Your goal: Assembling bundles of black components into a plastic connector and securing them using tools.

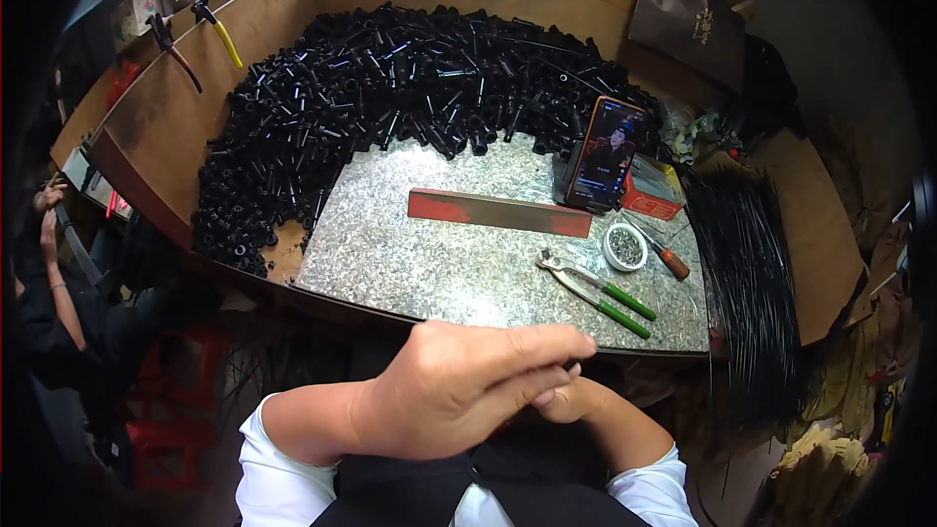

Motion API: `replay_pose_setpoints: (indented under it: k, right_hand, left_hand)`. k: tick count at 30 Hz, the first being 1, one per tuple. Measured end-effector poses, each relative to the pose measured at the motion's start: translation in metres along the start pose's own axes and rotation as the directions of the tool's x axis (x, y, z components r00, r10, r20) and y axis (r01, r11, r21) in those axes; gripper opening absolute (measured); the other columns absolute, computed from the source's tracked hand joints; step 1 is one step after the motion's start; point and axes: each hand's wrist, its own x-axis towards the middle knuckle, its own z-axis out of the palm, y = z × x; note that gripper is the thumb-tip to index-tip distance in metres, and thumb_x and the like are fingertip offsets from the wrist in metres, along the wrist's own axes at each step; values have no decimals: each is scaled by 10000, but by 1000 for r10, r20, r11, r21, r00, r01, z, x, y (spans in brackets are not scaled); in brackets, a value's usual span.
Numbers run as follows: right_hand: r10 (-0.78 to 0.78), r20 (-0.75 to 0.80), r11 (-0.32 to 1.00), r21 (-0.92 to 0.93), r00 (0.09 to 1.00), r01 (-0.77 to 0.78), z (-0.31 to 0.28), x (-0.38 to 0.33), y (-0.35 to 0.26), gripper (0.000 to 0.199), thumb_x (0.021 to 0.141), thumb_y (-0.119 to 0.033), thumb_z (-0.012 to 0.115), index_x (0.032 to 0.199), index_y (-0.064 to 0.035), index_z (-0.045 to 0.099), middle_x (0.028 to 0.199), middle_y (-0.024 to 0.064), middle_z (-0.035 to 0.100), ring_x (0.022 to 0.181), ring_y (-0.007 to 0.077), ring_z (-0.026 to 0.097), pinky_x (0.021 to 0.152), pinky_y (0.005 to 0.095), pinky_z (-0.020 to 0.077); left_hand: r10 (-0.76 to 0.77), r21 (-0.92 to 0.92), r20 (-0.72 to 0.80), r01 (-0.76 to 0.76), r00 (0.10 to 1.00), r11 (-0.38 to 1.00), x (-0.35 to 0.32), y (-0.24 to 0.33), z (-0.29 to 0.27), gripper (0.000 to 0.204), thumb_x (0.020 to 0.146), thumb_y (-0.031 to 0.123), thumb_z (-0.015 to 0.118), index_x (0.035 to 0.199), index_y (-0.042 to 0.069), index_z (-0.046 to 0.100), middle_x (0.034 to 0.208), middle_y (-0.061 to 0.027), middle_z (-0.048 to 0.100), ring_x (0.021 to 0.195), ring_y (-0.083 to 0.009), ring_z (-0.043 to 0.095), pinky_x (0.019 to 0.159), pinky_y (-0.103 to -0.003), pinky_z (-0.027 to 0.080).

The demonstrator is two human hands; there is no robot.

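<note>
My left hand [478,381] is in front of the tabletop's near edge, its index finger and thumb closed toward each other. Tucked partly behind it, my right hand [578,398] has its thumb and fingers curled in close to the left fingertips. A tiny dark spot shows between the fingertips, too small and covered to name. Beyond the hands, on the speckled stone slab [390,263], lie pincers with green handles [610,307] and a long flat bar [498,213], worn red and grey. A small white bowl of little metal pieces [625,247] stands beside the pincers.
A big heap of black tubular parts [420,78] fills the back and left, inside a wooden wall [156,137]. A propped phone [607,151], a red box [652,193] and a wooden-handled tool [672,262] stand at right, by black rods [752,283]. Another person's arm [63,303] shows far left.
</note>
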Motion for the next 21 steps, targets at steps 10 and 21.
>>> replay_pose_setpoints:
  k: [10, 21]
  right_hand:
    - [103, -517, 983, -77, 850, -166, 7, 6, 41, 162, 915, -135, 583, 876, 14, 635, 774, 58, 682, 672, 101, 609, 617, 254, 479]
    - [46, -395, 975, -183, 917, -128, 9, 6, 31, 150, 922, -95, 552, 984, 29, 611, 832, 91, 684, 765, 154, 659, 685, 262, 519]
  left_hand:
    - [295, 55, -393, -298, 871, 953, -38, -52, 9, 996, 789, 444, 663, 1404, -64, 66, 1380, -402, 263, 1342, -413, 292, 1121, -453, 217]
    - [-391, -463, -465, 158, 795, 872, -59, -104, 40, 197, 926, 17, 532, 1110, -42, 572, 1036, -180, 664, 965, -208, 653, 815, -283, 541]
